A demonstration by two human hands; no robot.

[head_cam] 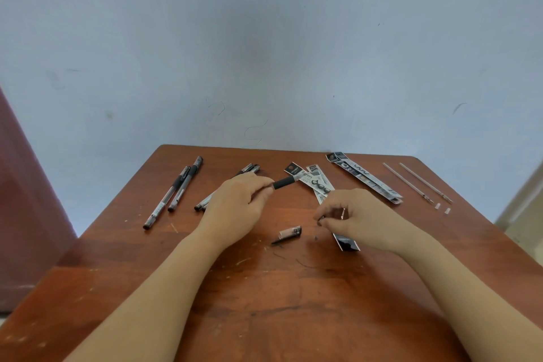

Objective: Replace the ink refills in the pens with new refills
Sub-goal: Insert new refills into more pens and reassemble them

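Work looks partway: left hand (239, 203) grips an uncapped pen (283, 183), right hand (349, 216) pinches something small; two refills (417, 184) lie near the desk's (264, 303) far right corner.

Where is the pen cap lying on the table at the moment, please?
In the head view, the pen cap lies on the table near the centre, between the left hand and the right hand.

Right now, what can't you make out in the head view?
- What the right hand pinches: too small, covered by fingers.
- Rest of the pen in the left hand: hidden in the palm.
- Wrapper under the right wrist: mostly covered.
- Two white bits by the bare refills: too small.
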